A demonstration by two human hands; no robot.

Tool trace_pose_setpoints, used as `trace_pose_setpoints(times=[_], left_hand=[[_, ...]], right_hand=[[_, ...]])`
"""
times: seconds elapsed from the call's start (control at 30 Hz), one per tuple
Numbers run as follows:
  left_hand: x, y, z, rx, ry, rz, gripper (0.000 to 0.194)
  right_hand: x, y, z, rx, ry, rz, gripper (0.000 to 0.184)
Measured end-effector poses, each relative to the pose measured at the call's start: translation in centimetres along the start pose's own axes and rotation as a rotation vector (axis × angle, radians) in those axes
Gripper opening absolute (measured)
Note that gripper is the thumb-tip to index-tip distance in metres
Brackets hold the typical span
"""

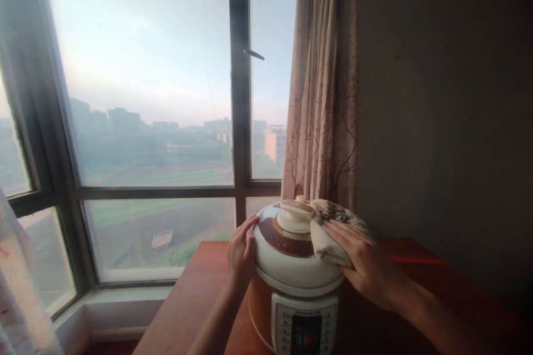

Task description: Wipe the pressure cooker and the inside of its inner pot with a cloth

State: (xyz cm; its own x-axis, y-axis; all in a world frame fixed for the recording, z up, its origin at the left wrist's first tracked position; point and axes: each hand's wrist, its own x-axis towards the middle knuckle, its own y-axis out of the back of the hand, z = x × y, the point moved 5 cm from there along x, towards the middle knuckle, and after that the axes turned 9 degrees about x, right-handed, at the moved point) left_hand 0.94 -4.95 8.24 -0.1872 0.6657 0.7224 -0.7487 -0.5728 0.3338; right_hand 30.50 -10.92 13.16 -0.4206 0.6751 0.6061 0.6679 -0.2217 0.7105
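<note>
An electric pressure cooker (295, 274) with a white lid and a brown body stands upright on a wooden table. Its lid has a dark red glossy top ring (283, 238) and a cream knob (296, 212) in the middle. My left hand (241, 249) rests against the left side of the lid, thumb apart from the fingers, holding nothing. On the lid's right side my right hand (362, 258) presses a patterned cream cloth (331, 241), its fingers spread over the fabric. The control panel (306, 324) faces me, its lower edge cut off by the frame.
The reddish-brown table (187, 302) reaches out on both sides of the cooker. Behind it are a large framed window (154, 193) and a hanging beige curtain (320, 94). A dark wall (441, 100) rises at right; another curtain (20, 288) hangs at lower left.
</note>
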Motion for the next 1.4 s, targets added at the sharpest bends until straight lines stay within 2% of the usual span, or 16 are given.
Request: trace_pose_setpoints(times=[0.1,0.2,0.37,0.53,0.63,0.73,0.83,0.93,1.03,1.23,1.4], left_hand=[[0.1,0.0,0.0,0.007,0.015,-0.013,0.048],[0.1,0.0,0.1,0.008,0.028,-0.031,0.048],[0.1,0.0,0.1,0.017,0.04,-0.032,0.049],[0.1,0.0,0.0,0.031,0.022,-0.025,0.05],[0.0,0.0,0.0,0.032,0.008,-0.024,0.05],[0.0,-0.1,0.0,0.028,0.012,-0.02,0.05],[0.0,-0.2,-0.1,0.021,0.017,-0.019,0.049],[0.0,-0.2,-0.2,0.02,0.017,-0.014,0.048],[0.0,-0.1,-0.1,0.02,0.009,-0.008,0.048],[0.0,0.0,0.2,0.007,0.025,0.002,0.048],[-0.1,0.1,0.3,-0.015,0.05,0.018,0.048]], right_hand=[[-0.9,-0.5,-0.8,-0.047,-0.009,-0.047,0.076],[0.2,-0.7,0.3,-0.003,-0.063,-0.051,0.072],[4.7,-0.9,4.6,0.123,-0.112,0.01,0.061],[9.6,-1.7,7.8,0.421,-0.103,-0.094,0.041],[11.4,-2.1,9.1,0.451,-0.136,-0.112,0.032],[11.8,-2.4,9.9,0.435,-0.154,-0.091,0.034],[10.6,-2.5,9.9,0.398,-0.149,-0.046,0.047],[8.5,-2.4,9.3,0.326,-0.143,0.01,0.061],[6.0,-2.2,7.6,0.218,-0.099,0.051,0.068],[2.1,-2.2,1.0,0.043,-0.058,0.059,0.067],[0.8,-3.3,-3.8,-0.001,-0.082,0.098,0.072]])
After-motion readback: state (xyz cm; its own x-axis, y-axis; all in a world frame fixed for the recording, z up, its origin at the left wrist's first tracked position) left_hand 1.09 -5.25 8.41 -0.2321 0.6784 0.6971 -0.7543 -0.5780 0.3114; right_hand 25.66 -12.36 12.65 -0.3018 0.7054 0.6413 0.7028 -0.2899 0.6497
